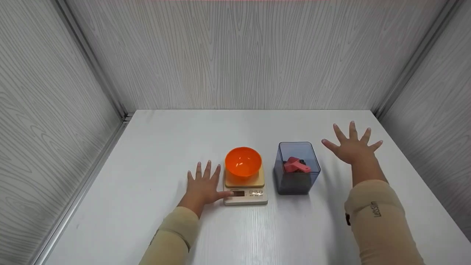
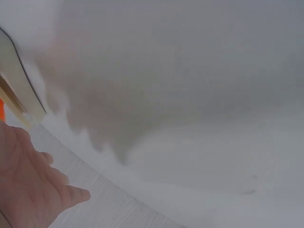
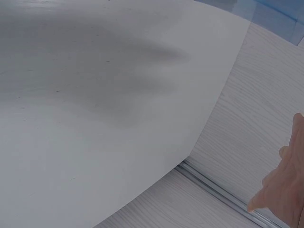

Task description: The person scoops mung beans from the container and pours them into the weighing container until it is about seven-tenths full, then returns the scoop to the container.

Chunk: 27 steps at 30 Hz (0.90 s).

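3 pale wood-grain walls (image 1: 239, 55) with grey metal corner strips (image 1: 91, 55) around a white tabletop (image 1: 254, 232)

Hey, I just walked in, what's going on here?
Someone's left hand is spread beside a scale with an orange bowl on it. Their right hand, also spread, is to the right of a tub holding a pink scoop and dark contents. Neither hand is holding anything.

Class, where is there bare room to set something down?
Bare table lies behind the bowl and box, to the back wall; between left hand and left wall; in front, between the sleeves. The middle is crowded: bowl on scale, left hand at its edge, box close by.
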Each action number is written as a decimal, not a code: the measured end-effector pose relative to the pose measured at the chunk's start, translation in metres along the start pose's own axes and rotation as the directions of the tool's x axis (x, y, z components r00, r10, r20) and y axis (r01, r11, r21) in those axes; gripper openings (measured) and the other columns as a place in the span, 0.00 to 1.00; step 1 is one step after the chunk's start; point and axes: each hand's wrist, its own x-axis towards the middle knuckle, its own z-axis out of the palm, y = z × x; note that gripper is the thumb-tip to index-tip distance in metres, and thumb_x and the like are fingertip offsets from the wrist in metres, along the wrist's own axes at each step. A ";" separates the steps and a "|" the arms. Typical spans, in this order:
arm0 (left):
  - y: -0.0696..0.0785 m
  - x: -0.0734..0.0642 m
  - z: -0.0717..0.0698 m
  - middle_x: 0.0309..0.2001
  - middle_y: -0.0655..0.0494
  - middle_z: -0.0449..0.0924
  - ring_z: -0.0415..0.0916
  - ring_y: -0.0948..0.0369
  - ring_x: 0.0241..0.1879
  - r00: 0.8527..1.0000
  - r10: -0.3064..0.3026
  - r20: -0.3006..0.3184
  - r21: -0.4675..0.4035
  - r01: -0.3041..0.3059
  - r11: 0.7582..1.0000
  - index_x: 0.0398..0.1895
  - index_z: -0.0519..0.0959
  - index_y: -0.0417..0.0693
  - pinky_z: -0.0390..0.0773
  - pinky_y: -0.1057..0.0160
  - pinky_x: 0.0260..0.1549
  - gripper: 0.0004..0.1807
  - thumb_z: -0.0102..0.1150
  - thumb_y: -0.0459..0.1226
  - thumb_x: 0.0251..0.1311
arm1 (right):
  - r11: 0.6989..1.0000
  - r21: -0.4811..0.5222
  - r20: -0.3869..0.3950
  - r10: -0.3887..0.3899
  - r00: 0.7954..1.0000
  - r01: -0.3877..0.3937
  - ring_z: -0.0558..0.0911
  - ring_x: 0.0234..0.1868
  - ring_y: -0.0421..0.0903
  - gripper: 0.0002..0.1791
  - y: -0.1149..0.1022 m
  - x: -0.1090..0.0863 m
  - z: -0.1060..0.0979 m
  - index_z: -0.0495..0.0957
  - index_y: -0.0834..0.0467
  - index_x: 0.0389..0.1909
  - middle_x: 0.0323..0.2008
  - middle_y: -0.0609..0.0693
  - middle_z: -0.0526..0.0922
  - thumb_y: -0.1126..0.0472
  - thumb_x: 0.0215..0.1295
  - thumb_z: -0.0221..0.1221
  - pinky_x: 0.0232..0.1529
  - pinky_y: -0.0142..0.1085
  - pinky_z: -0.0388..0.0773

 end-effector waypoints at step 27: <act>0.019 -0.001 0.026 0.62 0.43 0.60 0.56 0.44 0.61 0.998 0.017 -0.067 -0.098 -0.024 0.995 0.65 0.62 0.46 0.61 0.43 0.55 0.47 0.48 0.68 0.49 | 0.994 -0.007 0.027 -0.110 0.994 0.111 0.29 0.65 0.71 0.49 -0.019 0.001 -0.020 0.36 0.49 0.71 0.69 0.66 0.29 0.23 0.56 0.32 0.52 0.71 0.28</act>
